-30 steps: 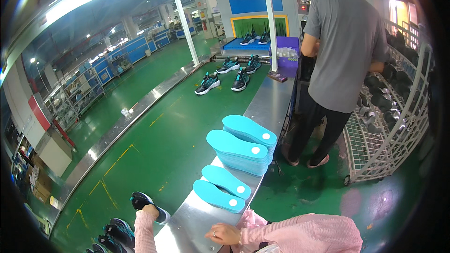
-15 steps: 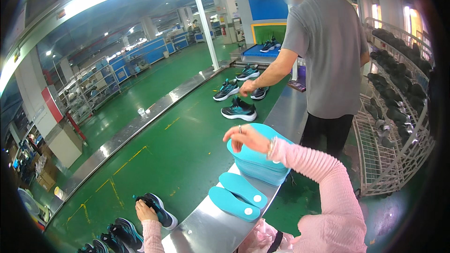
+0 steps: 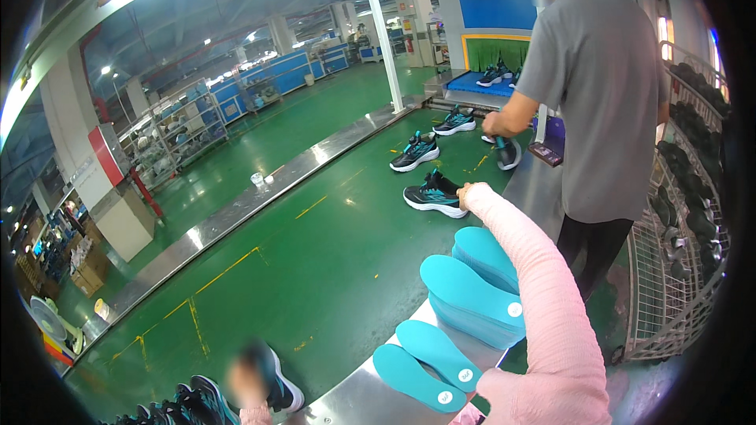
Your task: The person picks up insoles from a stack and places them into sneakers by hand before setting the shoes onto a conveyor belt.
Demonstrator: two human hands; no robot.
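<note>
Stretched far forward, my right hand (image 3: 465,194) grips the heel collar of a black-and-teal sneaker (image 3: 435,197) with a white sole, which rests on the green surface. At the lower left, my left hand (image 3: 247,382) is blurred but lies on another dark sneaker (image 3: 277,382), its fingers closed at the upper. Below my right forearm, two teal insoles (image 3: 425,378) with white round stickers lie side by side on the metal ledge. Just beyond them stands a stack of teal insoles (image 3: 465,287), with a second stack (image 3: 487,256) partly behind my arm.
Several sneakers (image 3: 193,403) line the lower left edge. A co-worker (image 3: 602,102) in a grey shirt stands at the right, one hand on a sneaker (image 3: 508,153). More sneakers (image 3: 415,151) sit farther along. A wire rack (image 3: 669,283) of dark shoe forms stands at the right.
My right hand has moved forward from above the insole stack to the sneaker and taken hold of its heel. My left hand stays at its sneaker. The co-worker's hand now holds a sneaker.
</note>
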